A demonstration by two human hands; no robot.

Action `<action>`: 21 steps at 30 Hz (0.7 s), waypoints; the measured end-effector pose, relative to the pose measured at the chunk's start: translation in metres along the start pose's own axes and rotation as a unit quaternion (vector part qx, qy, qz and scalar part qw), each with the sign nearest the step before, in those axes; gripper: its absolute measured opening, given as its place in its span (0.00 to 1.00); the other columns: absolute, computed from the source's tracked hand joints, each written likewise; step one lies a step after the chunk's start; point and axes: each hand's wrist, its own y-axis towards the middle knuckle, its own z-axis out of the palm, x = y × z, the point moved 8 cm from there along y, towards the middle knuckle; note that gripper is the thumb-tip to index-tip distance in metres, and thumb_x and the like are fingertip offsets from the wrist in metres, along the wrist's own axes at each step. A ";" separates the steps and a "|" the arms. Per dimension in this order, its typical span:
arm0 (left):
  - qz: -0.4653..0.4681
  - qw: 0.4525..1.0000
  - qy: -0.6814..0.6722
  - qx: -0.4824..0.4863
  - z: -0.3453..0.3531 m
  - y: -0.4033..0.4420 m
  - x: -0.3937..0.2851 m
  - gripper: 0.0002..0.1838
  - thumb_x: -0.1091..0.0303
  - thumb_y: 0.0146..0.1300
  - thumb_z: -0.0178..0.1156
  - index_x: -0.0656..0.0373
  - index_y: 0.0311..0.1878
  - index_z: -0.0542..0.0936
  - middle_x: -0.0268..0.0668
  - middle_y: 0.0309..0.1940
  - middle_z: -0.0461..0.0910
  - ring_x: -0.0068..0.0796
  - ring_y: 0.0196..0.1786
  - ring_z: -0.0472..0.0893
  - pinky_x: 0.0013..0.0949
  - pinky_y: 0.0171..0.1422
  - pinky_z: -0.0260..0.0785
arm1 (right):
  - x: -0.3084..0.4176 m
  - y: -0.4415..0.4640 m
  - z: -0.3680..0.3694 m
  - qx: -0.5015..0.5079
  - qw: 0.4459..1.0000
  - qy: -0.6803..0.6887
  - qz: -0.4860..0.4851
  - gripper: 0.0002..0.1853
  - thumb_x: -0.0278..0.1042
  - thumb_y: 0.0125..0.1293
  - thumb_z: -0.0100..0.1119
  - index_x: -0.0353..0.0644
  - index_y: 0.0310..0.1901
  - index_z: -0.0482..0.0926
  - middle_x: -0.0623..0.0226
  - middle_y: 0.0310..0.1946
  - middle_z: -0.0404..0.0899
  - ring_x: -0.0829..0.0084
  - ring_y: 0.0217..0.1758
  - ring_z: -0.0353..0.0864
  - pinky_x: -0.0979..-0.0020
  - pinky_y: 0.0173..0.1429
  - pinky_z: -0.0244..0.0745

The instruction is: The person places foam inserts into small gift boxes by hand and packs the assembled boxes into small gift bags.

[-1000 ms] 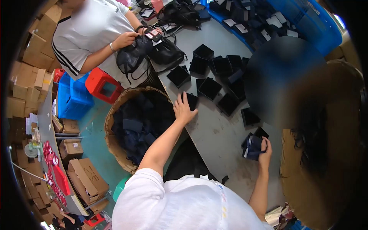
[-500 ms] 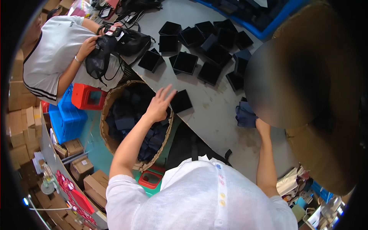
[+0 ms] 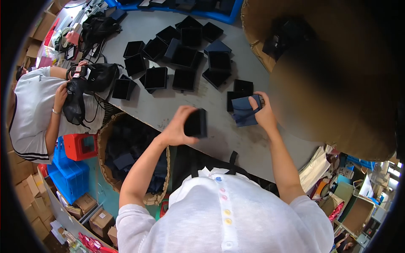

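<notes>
My left hand (image 3: 174, 129) is wrapped round a small black square box (image 3: 195, 123), held tilted just above the grey table's front edge. My right hand (image 3: 265, 114) grips a flat, folded navy blue pouch (image 3: 244, 111) between thumb and fingers. Two black boxes (image 3: 243, 87) lie right behind that pouch, partly hidden by it. Farther back, several more open black boxes (image 3: 184, 79) are spread and stacked in a loose group.
A big round container (image 3: 168, 175) full of dark blue pieces stands below the table edge at left. Beyond it, another person (image 3: 38, 111) handles black bags (image 3: 76, 105). A blue crate (image 3: 230, 19) sits at the back, and a large brown carton (image 3: 255, 46) blocks the right side.
My left hand, open beside a black box before, now holds a box. My right hand has brought the navy pouch up into clear view. The whole view has swung to the right.
</notes>
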 end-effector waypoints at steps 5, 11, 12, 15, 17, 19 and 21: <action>0.101 0.987 0.032 0.123 0.027 0.011 -0.096 0.47 0.64 0.33 0.74 0.57 0.62 0.65 0.45 0.71 0.53 0.51 0.62 0.65 0.44 0.64 0.66 | -0.006 0.000 0.020 0.110 0.969 0.213 0.057 0.15 0.41 0.64 0.63 0.40 0.45 0.79 0.68 0.31 0.80 0.79 0.32 0.76 0.76 0.37 0.71; 0.112 0.955 0.148 0.233 0.059 0.002 -0.088 0.46 0.65 0.31 0.74 0.57 0.60 0.67 0.43 0.69 0.55 0.50 0.57 0.68 0.43 0.59 0.70 | 0.000 -0.008 0.020 0.161 0.943 0.276 0.089 0.15 0.41 0.66 0.61 0.38 0.45 0.79 0.73 0.32 0.79 0.82 0.34 0.75 0.79 0.39 0.70; 0.114 0.954 0.147 0.235 0.059 0.000 -0.087 0.46 0.65 0.31 0.74 0.57 0.60 0.67 0.43 0.69 0.55 0.50 0.57 0.68 0.43 0.59 0.70 | -0.003 -0.010 0.020 0.173 0.933 0.296 0.111 0.15 0.41 0.66 0.61 0.38 0.45 0.79 0.72 0.33 0.79 0.82 0.34 0.76 0.79 0.40 0.70; 0.088 0.959 0.180 0.200 0.040 -0.009 -0.082 0.45 0.64 0.33 0.75 0.59 0.60 0.68 0.44 0.66 0.59 0.50 0.59 0.67 0.43 0.61 0.69 | -0.028 -0.013 0.021 0.171 0.897 0.359 0.194 0.16 0.43 0.66 0.62 0.39 0.46 0.79 0.71 0.34 0.79 0.80 0.36 0.77 0.79 0.40 0.72; 0.076 0.974 0.166 0.136 0.022 -0.011 -0.084 0.45 0.63 0.33 0.75 0.60 0.61 0.67 0.45 0.65 0.61 0.50 0.59 0.67 0.43 0.62 0.68 | -0.038 -0.015 0.021 0.163 0.881 0.385 0.223 0.16 0.43 0.66 0.62 0.39 0.46 0.79 0.70 0.35 0.79 0.80 0.36 0.77 0.78 0.40 0.73; 0.014 0.994 0.110 0.019 -0.002 -0.007 -0.087 0.47 0.61 0.35 0.74 0.61 0.63 0.67 0.47 0.58 0.65 0.50 0.59 0.67 0.43 0.63 0.66 | -0.045 -0.019 0.026 0.157 0.861 0.412 0.253 0.16 0.43 0.66 0.62 0.40 0.47 0.79 0.70 0.35 0.80 0.79 0.36 0.77 0.78 0.40 0.73; -0.023 0.994 0.087 -0.064 -0.011 0.004 -0.098 0.47 0.60 0.35 0.73 0.61 0.64 0.67 0.46 0.54 0.67 0.48 0.58 0.67 0.42 0.62 0.65 | -0.045 -0.020 0.030 0.131 0.881 0.389 0.236 0.16 0.43 0.66 0.61 0.39 0.47 0.79 0.70 0.35 0.79 0.79 0.35 0.78 0.78 0.39 0.74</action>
